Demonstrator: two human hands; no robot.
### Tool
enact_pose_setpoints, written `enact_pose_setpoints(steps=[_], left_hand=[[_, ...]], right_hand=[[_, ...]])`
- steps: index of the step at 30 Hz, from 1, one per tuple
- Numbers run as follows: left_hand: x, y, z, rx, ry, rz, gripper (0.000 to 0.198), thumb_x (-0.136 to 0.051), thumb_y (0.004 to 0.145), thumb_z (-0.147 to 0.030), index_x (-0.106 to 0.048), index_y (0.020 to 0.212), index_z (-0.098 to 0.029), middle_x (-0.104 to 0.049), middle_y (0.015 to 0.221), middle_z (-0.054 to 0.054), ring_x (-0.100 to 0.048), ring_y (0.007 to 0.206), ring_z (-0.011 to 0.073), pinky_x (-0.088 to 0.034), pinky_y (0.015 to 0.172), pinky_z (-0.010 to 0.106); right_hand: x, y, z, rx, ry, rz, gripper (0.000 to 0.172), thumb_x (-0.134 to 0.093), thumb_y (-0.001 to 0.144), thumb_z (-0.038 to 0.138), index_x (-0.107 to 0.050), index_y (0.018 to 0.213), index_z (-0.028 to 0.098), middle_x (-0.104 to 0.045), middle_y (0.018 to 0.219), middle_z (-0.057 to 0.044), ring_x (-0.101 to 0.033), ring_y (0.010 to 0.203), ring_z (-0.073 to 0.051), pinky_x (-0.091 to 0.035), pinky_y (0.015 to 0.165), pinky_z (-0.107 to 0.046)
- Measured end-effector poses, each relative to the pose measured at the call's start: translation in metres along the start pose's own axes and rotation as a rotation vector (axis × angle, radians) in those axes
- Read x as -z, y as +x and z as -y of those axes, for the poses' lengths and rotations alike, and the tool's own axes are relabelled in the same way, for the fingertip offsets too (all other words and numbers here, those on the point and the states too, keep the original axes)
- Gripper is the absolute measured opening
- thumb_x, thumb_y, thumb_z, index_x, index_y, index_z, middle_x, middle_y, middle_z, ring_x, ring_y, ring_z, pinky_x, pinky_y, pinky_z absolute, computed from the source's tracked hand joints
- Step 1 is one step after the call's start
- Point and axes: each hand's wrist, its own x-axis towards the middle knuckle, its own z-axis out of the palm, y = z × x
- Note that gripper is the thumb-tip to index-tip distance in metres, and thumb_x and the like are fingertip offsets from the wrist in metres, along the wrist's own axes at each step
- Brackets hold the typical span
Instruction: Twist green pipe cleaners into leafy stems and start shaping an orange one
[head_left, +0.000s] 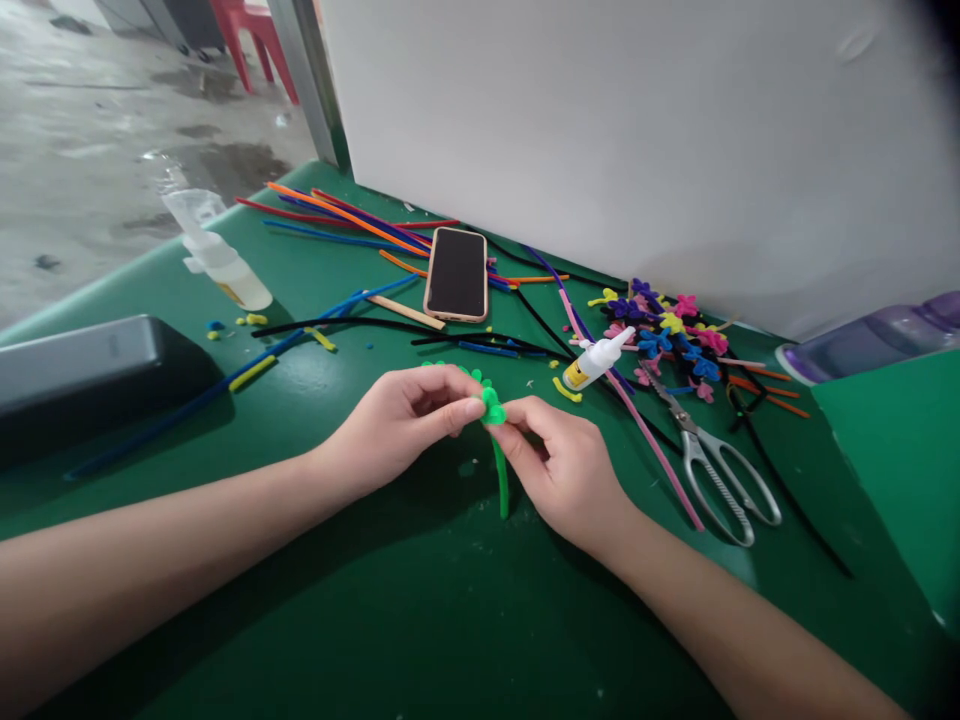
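Head view: smooth green table (420,620) backed by a large grey-white panel (600,130), with a wet-looking grey floor (82,150) and a red plastic chair (259,35) at far left. At the middle of the table, the left hand (420,410) and right hand (566,455) each pinch, between thumb and fingers, a bright green fuzzy strip (492,405) bent into small rounded loops; its straight tail hangs toward the near side between them. Beyond the hands lies a dark-screened smartphone with a pale pink edge (457,275). To its left, long fuzzy strips in red, orange and blue (352,216) spread across the far edge. Right of the hands are a small white glue bottle with a yellow label (589,367), grey-handled metal scissors (684,418) and a heap of multicoloured fuzzy flowers (673,323). At far right lies a translucent purple bottle (870,335); at left, a clear plastic bottle of pale liquid (229,272).
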Motion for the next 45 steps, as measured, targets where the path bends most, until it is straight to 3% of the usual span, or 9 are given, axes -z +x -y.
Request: enact_pose_setpoints(steps=[2, 5, 9, 16, 25, 29, 34, 41, 45], left_hand=[[0.000, -0.002, -0.004, -0.028, 0.082, -0.011, 0.023, -0.050, 0.088, -0.037, -0.058, 0.085, -0.016, -0.052, 0.065, -0.002, -0.047, 0.062, 0.0112, -0.038, 0.060, 0.024], [-0.002, -0.006, -0.008, -0.033, 0.149, 0.045, 0.040, -0.035, 0.092, -0.044, -0.055, 0.073, -0.015, -0.050, 0.063, 0.000, -0.047, 0.060, 0.0124, -0.038, 0.061, 0.026], [-0.004, -0.009, -0.008, 0.029, 0.215, 0.117, 0.037, -0.049, 0.084, -0.047, -0.051, 0.065, -0.015, -0.048, 0.059, -0.001, -0.044, 0.057, 0.0118, -0.035, 0.054, 0.024], [-0.004, -0.006, -0.005, 0.016, 0.303, 0.135, 0.032, -0.046, 0.088, -0.040, -0.051, 0.068, -0.016, -0.051, 0.061, -0.001, -0.046, 0.057, 0.0109, -0.037, 0.054, 0.022], [-0.006, -0.006, -0.006, -0.053, 0.374, 0.038, 0.017, -0.050, 0.087, -0.030, -0.056, 0.081, -0.015, -0.052, 0.067, -0.001, -0.049, 0.061, 0.0114, -0.040, 0.058, 0.023], [-0.006, -0.006, -0.005, -0.096, 0.397, 0.004, 0.015, -0.052, 0.085, -0.027, -0.057, 0.079, -0.015, -0.053, 0.070, 0.000, -0.049, 0.064, 0.0114, -0.040, 0.059, 0.023], [-0.004, -0.007, -0.001, -0.066, 0.363, -0.001, 0.016, -0.051, 0.086, -0.030, -0.056, 0.081, -0.015, -0.049, 0.068, -0.002, -0.047, 0.061, 0.0109, -0.038, 0.057, 0.024], [-0.003, -0.005, -0.002, -0.043, 0.183, 0.073, 0.014, -0.051, 0.087, -0.028, -0.056, 0.082, -0.015, -0.053, 0.072, -0.001, -0.048, 0.062, 0.0093, -0.039, 0.058, 0.023], [-0.003, -0.005, -0.002, -0.074, 0.137, 0.098, 0.012, -0.051, 0.088, -0.025, -0.056, 0.084, -0.015, -0.055, 0.075, 0.000, -0.048, 0.064, 0.0096, -0.040, 0.060, 0.023]], right_hand=[[0.001, -0.002, -0.002, 0.176, -0.276, -0.098, 0.015, -0.046, 0.091, 0.019, -0.059, 0.086, 0.015, -0.058, 0.068, -0.002, -0.050, 0.061, -0.011, -0.036, 0.057, -0.026], [0.003, -0.004, -0.005, 0.358, -0.584, -0.113, 0.015, -0.045, 0.091, 0.016, -0.059, 0.088, 0.015, -0.057, 0.065, -0.003, -0.050, 0.059, -0.013, -0.034, 0.055, -0.028], [0.004, -0.005, -0.003, 0.493, -0.749, -0.107, 0.012, -0.047, 0.090, 0.016, -0.059, 0.089, 0.016, -0.054, 0.059, -0.001, -0.047, 0.053, -0.013, -0.029, 0.049, -0.031], [0.005, -0.005, 0.001, 0.544, -0.845, -0.109, 0.013, -0.045, 0.091, 0.015, -0.058, 0.089, 0.016, -0.056, 0.062, -0.002, -0.046, 0.055, -0.013, -0.029, 0.048, -0.031], [0.003, -0.007, 0.001, 0.544, -0.881, -0.101, 0.015, -0.047, 0.090, 0.015, -0.059, 0.081, 0.016, -0.050, 0.057, -0.001, -0.041, 0.053, -0.013, -0.026, 0.049, -0.031], [-0.001, -0.005, -0.001, 0.401, -0.690, -0.074, 0.019, -0.046, 0.092, 0.018, -0.058, 0.077, 0.015, -0.050, 0.059, -0.001, -0.044, 0.055, -0.013, -0.028, 0.052, -0.030], [-0.002, 0.000, 0.001, 0.024, -0.177, -0.001, 0.020, -0.045, 0.093, 0.022, -0.057, 0.079, 0.016, -0.055, 0.066, 0.000, -0.048, 0.059, -0.010, -0.033, 0.056, -0.024], [-0.001, 0.004, -0.001, -0.493, 0.711, 0.203, 0.024, -0.053, 0.088, 0.039, -0.057, 0.078, 0.017, -0.029, 0.049, 0.009, -0.023, 0.043, -0.006, -0.017, 0.041, -0.022], [-0.002, 0.007, -0.006, -0.631, 1.172, 0.395, 0.024, -0.053, 0.088, 0.037, -0.054, 0.074, 0.017, -0.019, 0.048, 0.011, -0.014, 0.041, -0.005, -0.015, 0.041, -0.021]])
